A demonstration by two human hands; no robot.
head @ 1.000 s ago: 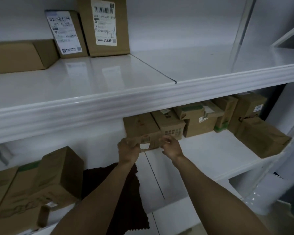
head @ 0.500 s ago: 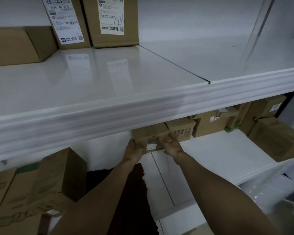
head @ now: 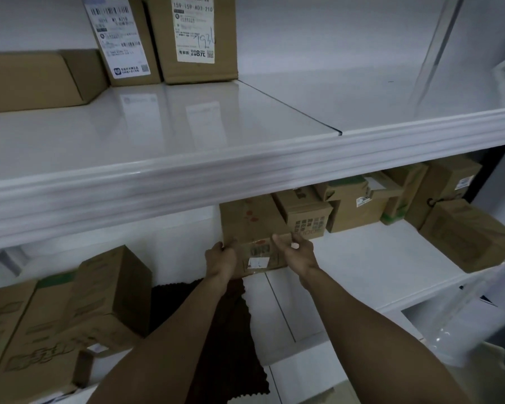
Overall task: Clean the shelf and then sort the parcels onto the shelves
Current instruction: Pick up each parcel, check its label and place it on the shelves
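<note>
Evidently both hands are working one cardboard parcel [head: 252,228] on the lower shelf [head: 359,258], at the centre of the frame just under the lip of the upper shelf [head: 216,176]. The left hand [head: 220,262] wraps the parcel's near left corner, fingers curled round it; the right hand [head: 296,252] sits at the near right corner with the thumb up and the fingers loosely bent, and whether they press the cardboard or only hover at it I cannot tell. A grip at both near corners suits sliding a long box straight along the shelf, probably to line it up with the row of parcels [head: 362,211] running to the right of frame.

Below the left forearm a dark cloth [head: 225,345] lies flat on the lower shelf, which suggests the wiping part is done or paused while sorting goes on. More boxes stand at lower left, the nearest a printed carton [head: 79,325]. At upper left, two labelled parcels [head: 164,39] stand upright against the back wall so their barcodes face out, next to a flat box [head: 35,80].

Both shelves are glossy white panels with a seam down the middle, and the upper one mirrors the labels. Light is dim and greyish.
</note>
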